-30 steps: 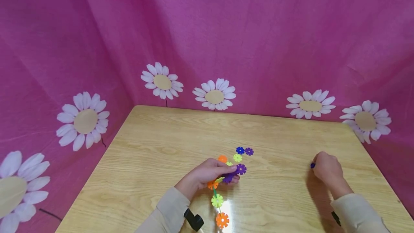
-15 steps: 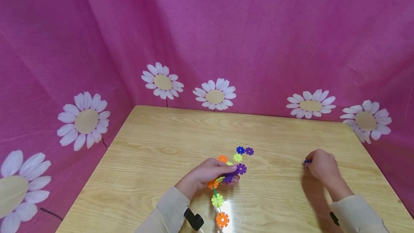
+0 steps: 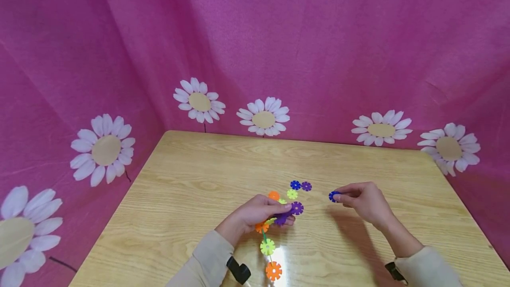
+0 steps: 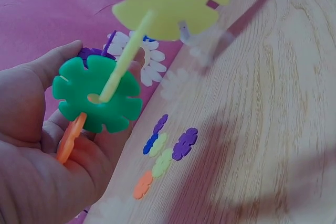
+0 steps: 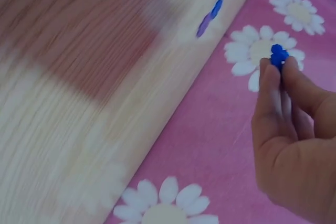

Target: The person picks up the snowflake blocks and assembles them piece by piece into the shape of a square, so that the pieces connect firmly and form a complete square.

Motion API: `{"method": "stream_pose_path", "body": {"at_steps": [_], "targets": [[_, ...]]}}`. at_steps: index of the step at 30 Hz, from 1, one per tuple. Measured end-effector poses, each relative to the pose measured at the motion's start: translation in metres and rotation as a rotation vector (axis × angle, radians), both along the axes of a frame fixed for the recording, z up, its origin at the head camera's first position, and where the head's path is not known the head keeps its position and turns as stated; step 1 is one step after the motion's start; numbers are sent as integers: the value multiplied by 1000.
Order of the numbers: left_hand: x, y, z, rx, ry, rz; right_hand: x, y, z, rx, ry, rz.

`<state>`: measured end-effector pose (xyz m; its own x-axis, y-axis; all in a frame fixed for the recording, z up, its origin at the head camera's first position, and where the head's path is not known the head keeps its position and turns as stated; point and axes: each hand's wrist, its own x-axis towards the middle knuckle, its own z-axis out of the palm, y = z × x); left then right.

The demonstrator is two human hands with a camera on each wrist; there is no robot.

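Observation:
My left hand [image 3: 259, 211] holds a chain of notched plastic discs slotted together. Its lime disc [image 3: 268, 246] and orange end disc [image 3: 273, 271] hang toward the table's front. In the left wrist view a green disc [image 4: 79, 90] joins a large yellow disc [image 4: 134, 3] through a slotted edge-on piece, with an orange disc [image 4: 71, 139] at the palm. My right hand [image 3: 368, 200] pinches a loose blue disc [image 3: 332, 196] between thumb and fingers, above the table and apart from the chain. Fingers hide part of both.
On the wooden table [image 3: 191, 176], beyond my left hand, lie an orange disc [image 3: 273, 195], lime discs, a blue disc [image 3: 295, 185] and a purple disc [image 3: 306, 186]. A pink curtain [image 3: 318, 56] with daisies borders the table.
My right hand has moved left from the table's right side, carrying the blue disc, which now shows more of its face. The left hand and its chain stay put.

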<state>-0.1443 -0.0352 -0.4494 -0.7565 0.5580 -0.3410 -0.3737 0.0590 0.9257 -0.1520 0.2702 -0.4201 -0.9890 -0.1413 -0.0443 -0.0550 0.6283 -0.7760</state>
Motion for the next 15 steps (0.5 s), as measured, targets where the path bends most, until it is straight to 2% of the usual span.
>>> {"method": "stream_pose_path", "body": {"at_steps": [6, 15], "targets": [[0, 2, 2, -6, 5, 6, 5, -21, 2, -196, -74, 68], [0, 3, 3, 8, 7, -9, 13, -45, 4, -300, -83, 102]]}}
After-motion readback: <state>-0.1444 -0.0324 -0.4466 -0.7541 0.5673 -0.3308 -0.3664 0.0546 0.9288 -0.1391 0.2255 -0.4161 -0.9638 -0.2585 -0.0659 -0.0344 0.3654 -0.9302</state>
